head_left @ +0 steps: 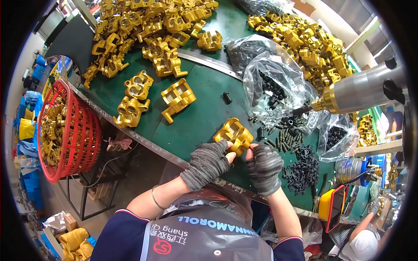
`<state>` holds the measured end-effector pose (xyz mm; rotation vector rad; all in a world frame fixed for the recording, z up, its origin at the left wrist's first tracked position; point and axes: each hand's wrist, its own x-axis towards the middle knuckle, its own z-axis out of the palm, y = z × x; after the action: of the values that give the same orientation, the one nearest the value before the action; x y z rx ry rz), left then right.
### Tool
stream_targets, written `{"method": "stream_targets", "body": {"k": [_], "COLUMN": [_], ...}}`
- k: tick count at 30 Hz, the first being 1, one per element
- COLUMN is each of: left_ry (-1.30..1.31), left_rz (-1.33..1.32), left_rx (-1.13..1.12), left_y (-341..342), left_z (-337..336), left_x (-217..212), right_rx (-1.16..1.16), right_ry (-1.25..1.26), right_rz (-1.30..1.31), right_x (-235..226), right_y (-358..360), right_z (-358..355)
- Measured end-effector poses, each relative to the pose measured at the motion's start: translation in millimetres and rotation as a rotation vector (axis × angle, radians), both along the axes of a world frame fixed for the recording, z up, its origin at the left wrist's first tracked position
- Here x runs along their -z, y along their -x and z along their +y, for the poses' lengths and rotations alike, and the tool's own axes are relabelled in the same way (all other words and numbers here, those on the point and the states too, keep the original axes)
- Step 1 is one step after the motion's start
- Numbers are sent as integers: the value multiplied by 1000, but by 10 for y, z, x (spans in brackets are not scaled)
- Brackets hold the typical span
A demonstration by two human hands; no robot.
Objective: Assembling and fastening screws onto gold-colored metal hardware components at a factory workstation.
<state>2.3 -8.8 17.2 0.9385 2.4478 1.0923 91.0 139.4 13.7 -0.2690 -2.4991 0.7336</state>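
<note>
A green workbench [170,137] with a worn metal edge carries heaped gold castings [152,21], clear bags [276,78] and loose black fittings [301,169], with a red basket [80,148] standing left of it. The held casting [235,134] sits just beyond both gloved hands: the left hand [207,161] pinches its near left side, while the right hand [266,167] has bunched fingertips at its right edge, their grip unclear.

The left hand [204,162] and right hand [264,165] cover part of the gold casting [235,132] between them; its underside is hidden. Beyond the left hand, a gold heap [180,21] runs off the upper edge. Right of the right hand, piled black parts [301,170] are too small to tell apart.
</note>
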Motion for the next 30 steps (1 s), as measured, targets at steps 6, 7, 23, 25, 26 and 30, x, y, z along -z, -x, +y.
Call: {"method": "stream_targets", "body": {"k": [6, 7, 23, 25, 26, 30], "left_ry": [-99, -100, -142, -179, -200, -219], "left_rz": [17, 15, 30, 91, 122, -146], "left_rx": [-23, -24, 49, 37, 32, 106], "left_y": [-79, -103, -183, -203, -202, -20], "left_z": [26, 35, 42, 56, 66, -60], "left_x": [60, 51, -8, -20, -26, -194], "right_rx": [-25, -24, -401, -26, -24, -174], "right_ry": [855, 853, 629, 148, 144, -417], "right_rz": [-130, -132, -701, -356, -355, -422], "right_x": [-139, -163, -280, -268, -218, -76], "right_y": [81, 68, 63, 250, 281, 427], "right_z": [-18, -16, 610, 693, 692, 631]}}
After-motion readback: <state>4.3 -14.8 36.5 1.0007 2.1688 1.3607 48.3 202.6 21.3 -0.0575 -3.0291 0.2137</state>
